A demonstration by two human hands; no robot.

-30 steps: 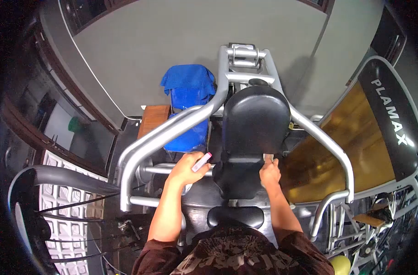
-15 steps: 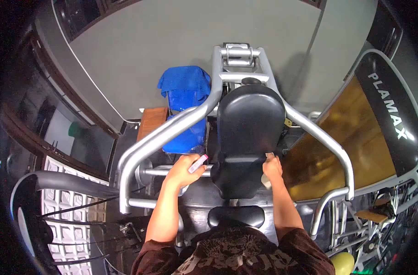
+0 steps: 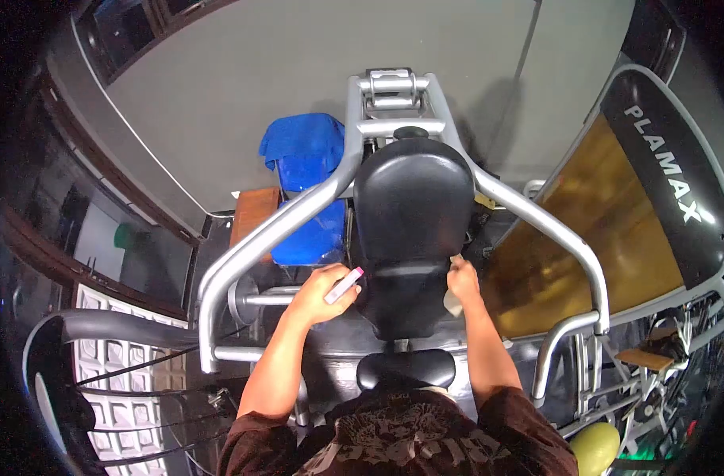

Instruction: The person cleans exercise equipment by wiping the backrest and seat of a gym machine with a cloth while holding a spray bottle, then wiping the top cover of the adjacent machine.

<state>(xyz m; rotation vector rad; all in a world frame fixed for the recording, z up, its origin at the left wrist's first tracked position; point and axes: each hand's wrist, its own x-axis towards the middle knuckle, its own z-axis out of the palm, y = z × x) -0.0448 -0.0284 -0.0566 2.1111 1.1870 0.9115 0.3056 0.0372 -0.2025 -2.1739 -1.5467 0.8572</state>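
Note:
My left hand [image 3: 317, 295] is closed around a slim white tube with a pink end [image 3: 344, 285], held at a slant left of the seat back. My right hand [image 3: 464, 282] is closed on a cream-coloured piece, perhaps a cloth [image 3: 453, 304], which pokes out above and below my fingers. That hand is at the right edge of the black padded backrest [image 3: 413, 206] of a gym machine; whether it touches the pad I cannot tell. A smaller black seat pad [image 3: 406, 370] lies nearer my body.
Silver tubular arms [image 3: 275, 230] of the machine curve round both sides. Behind, on the left, stands a blue chair [image 3: 308, 238] with a blue towel [image 3: 302, 143] over it, beside a brown wooden box [image 3: 255, 214]. A brown panel marked PLAMAX [image 3: 592, 238] rises at the right.
The view has shifted, so the machine appears further left. My right hand has moved slightly left and up in the picture. Both hands keep hold of their things.

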